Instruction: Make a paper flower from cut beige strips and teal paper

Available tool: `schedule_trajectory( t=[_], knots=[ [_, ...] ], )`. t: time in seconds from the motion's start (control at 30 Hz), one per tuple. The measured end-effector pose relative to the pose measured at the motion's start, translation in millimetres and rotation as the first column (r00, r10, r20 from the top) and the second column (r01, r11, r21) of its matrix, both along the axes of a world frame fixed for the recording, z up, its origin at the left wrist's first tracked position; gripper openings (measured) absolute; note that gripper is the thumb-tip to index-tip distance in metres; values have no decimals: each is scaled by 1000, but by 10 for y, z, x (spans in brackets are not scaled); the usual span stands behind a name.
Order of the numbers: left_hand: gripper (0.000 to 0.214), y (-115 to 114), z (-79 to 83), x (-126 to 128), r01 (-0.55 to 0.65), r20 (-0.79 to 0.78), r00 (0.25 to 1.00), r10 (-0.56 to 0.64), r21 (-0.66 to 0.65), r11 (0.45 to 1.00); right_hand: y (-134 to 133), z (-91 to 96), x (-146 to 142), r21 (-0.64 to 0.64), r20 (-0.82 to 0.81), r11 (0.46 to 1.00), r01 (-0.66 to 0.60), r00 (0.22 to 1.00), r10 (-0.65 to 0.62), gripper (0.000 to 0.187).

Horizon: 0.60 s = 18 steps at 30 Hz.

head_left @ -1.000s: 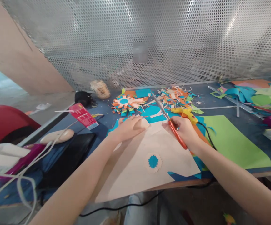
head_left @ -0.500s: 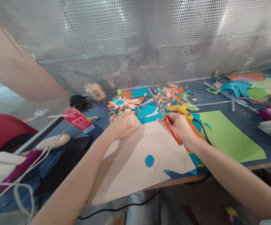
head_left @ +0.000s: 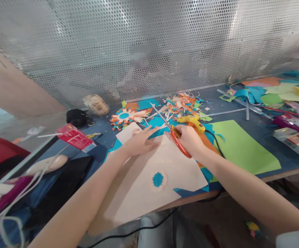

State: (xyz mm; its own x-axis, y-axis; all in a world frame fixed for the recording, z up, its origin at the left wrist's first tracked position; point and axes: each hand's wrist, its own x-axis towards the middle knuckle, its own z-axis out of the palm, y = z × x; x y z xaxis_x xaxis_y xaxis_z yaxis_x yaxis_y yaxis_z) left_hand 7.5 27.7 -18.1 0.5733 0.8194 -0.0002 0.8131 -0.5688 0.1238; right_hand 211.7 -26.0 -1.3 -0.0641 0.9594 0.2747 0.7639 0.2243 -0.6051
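My right hand (head_left: 190,138) grips scissors (head_left: 178,142) by their orange handles, with the blades pointing away toward the back of the table. My left hand (head_left: 141,140) is open, its fingers stretched out over the far part of a large cream sheet of paper (head_left: 139,193). A smaller cream piece of paper (head_left: 128,132) lies just beyond my left hand, over blue paper. On the large sheet lies a small round cream paper cutout with a blue jagged centre (head_left: 158,179).
Beyond my hands lie a paper flower (head_left: 125,116) and a heap of paper scraps (head_left: 181,105). A yellow glue gun (head_left: 192,120) and green paper (head_left: 242,148) lie to the right. At left are a red carton (head_left: 77,137) and a white cable (head_left: 39,175). A perforated metal screen (head_left: 100,58) stands behind.
My left hand has let go of the smaller cream piece, which now lies to its left, and its fingers have spread. The scissors stay in my right hand. The view has shifted slightly right.
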Motion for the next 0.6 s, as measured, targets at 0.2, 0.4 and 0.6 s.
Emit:
schedule_trajectory(
  t=[0.2,0.4,0.6],
  knots=[
    [53,-76,-31,26,115,1,993,-116,33,993,13,-20,17,26,40,1000,12,999,-13,28],
    [62,-86,-32,34,101,54,993,-102,27,995,36,-46,11,30,77,1000,-8,997,5,27],
    [45,-18,-54,63,88,28,995,-92,116,989,30,-31,14,34,56,999,6,998,-8,30]
  ],
)
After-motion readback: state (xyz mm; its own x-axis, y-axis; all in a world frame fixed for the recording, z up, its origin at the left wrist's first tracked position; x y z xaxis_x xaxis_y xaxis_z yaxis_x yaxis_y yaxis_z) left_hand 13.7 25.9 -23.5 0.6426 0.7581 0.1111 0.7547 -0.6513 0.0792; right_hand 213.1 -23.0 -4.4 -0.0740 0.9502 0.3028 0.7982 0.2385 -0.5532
